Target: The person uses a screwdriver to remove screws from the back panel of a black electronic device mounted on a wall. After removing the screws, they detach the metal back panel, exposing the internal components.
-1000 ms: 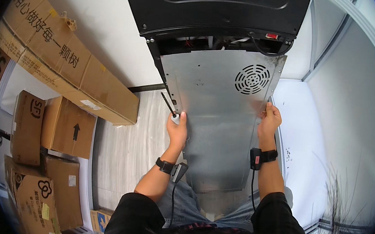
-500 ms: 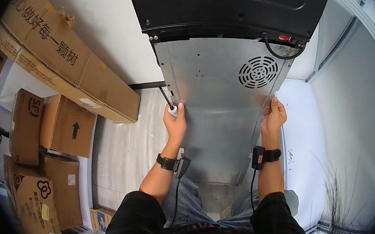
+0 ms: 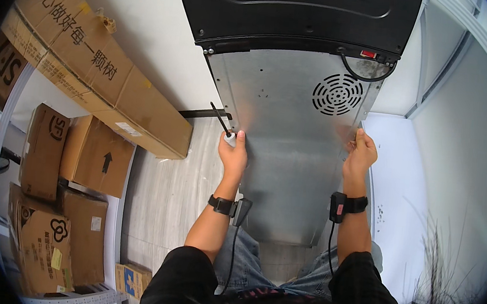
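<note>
A large grey sheet-metal panel (image 3: 288, 174) with a round slotted vent (image 3: 337, 95) forms the back of a black appliance (image 3: 292, 16) in front of me. My left hand (image 3: 233, 156) is closed around the white handle of a screwdriver (image 3: 221, 119), whose black shaft points up and to the left. That thumb rests along the panel's left edge. At the opposite edge, the fingers of my right hand (image 3: 360, 153) are pinched together against the metal; my own hand hides their exact contact. The panel's lower end lies between my knees.
A long cardboard box (image 3: 99, 68) leans on the left, above a shelf (image 3: 112, 233) stacked with several cartons (image 3: 99, 156). A black power cord (image 3: 356, 76) loops beside a red switch (image 3: 368, 54). Along the right runs a white ledge (image 3: 400, 173) by the wall.
The view has shifted slightly, so the scene sits a little farther right. The screwdriver's shaft is somewhat more tilted. Both hands keep nearly the same places at the panel's edges.
</note>
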